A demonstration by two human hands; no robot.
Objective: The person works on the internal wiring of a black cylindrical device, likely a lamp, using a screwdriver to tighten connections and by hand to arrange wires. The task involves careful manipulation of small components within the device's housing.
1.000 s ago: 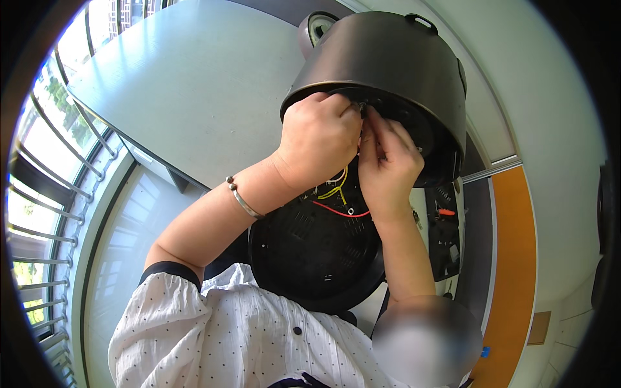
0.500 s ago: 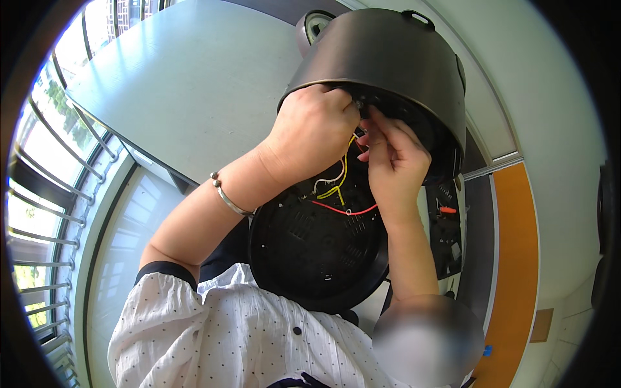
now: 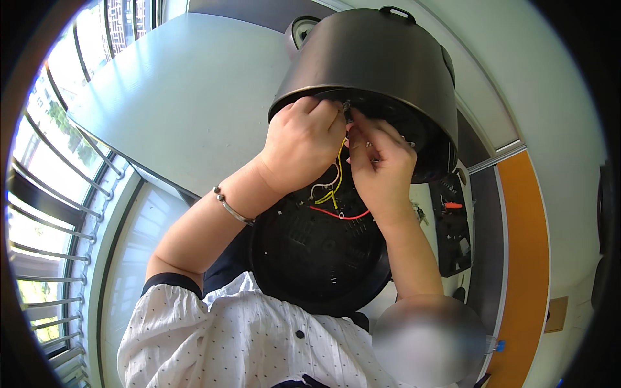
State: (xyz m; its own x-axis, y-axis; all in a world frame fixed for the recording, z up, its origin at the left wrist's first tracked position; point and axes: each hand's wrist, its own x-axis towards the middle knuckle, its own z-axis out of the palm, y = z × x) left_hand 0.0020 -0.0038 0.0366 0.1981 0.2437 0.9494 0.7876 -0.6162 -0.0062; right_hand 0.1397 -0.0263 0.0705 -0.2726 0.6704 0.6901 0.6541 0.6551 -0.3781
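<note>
Both hands are working at the open underside of a dark round appliance shell [image 3: 381, 64]. The left hand [image 3: 301, 145] is curling closed against its rim, and the right hand [image 3: 381, 161] is pinching the yellow wires [image 3: 337, 174]. The black base plate [image 3: 317, 252] is hanging just below the hands.

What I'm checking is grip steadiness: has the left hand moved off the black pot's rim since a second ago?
No. The left hand stays curled against the black pot's lower rim, close beside the right hand.
</note>
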